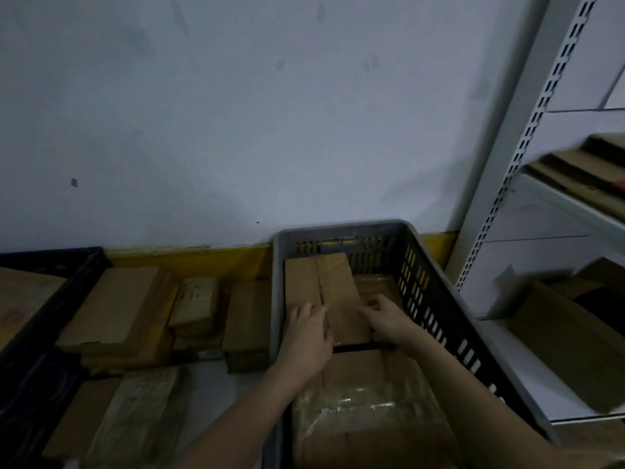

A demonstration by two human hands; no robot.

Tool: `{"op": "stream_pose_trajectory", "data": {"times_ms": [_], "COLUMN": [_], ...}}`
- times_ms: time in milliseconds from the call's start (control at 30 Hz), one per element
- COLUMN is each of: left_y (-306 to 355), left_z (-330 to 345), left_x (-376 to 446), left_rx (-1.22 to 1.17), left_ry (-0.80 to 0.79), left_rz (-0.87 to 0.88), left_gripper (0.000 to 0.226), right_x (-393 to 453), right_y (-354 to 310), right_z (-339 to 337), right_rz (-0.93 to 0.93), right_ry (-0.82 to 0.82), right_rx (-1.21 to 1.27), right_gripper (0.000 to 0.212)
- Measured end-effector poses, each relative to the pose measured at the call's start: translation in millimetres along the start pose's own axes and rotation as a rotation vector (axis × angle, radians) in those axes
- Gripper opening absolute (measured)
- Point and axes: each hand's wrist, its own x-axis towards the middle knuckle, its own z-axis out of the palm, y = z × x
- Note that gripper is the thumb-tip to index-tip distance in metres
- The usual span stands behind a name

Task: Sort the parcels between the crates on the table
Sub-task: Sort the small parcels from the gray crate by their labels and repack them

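Observation:
A grey slotted crate [341, 228] stands on the right of the table with cardboard parcels inside. Both hands reach into it and rest on a taped brown box [321, 282] at its far end. My left hand [309, 336] lies flat on the box's near left part, fingers spread. My right hand [389, 319] curls over the box's near right edge. A bigger parcel with shiny tape [365, 404] fills the crate's near part. Loose parcels [118, 306] lie on the table between the crates. A dark crate [50, 299] at the left holds another box.
A white metal shelf rack [527, 147] stands close on the right, with cardboard boxes [571, 336] on its shelves. A grey wall with a yellow strip [189, 258] runs behind the table. A plastic-wrapped parcel [142, 411] lies near the front left.

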Motion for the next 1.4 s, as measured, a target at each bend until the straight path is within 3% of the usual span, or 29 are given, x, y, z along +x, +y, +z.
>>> {"op": "stream_pose_trajectory", "data": {"times_ms": [167,267,467,733,867,1033,1167,1300,1400], "left_y": [-2.1,-2.4,-0.6,2.0,3.2,10.8,14.7,26.5,42.6], "left_z": [14.5,15.4,14.5,11.7,10.9,1.2,-16.4,-29.5,-38.3], "left_x": [-1.3,1.4,5.1,4.4,3.3,-1.8,1.8,6.9,5.8], "left_rx": [0.224,0.212,0.217,0.156,0.114,-0.193,-0.339,-0.639,-0.805], "left_ry": [-0.200,-0.208,-0.251,-0.258,-0.233,-0.051,0.128,0.082,0.094], "left_rz": [0.023,0.005,-0.003,-0.011,0.009,0.053,-0.083,-0.215,-0.187], "left_gripper": [0.042,0.042,0.043,0.042,0.040,0.038,0.056,0.074,0.060], "right_x": [18.7,25.3,38.7,48.4,50.5,35.7,26.1,2.4,-21.1], "right_y": [8.9,13.3,29.3,26.0,23.3,21.2,16.0,-2.0,-14.7], "right_z": [8.3,9.8,15.7,13.6,15.1,3.9,-21.8,-61.3,-82.8], "right_rz": [0.037,0.024,0.027,0.071,0.083,0.121,0.106,0.030,-0.043], "right_ry": [-0.079,-0.108,-0.092,-0.160,-0.090,-0.002,0.085,0.093,0.124], "right_rx": [0.030,0.037,-0.180,-0.185,-0.100,-0.029,0.058,0.178,0.265], "right_gripper": [0.053,0.051,0.052,0.061,0.059,0.051,0.046,0.041,0.037]}}
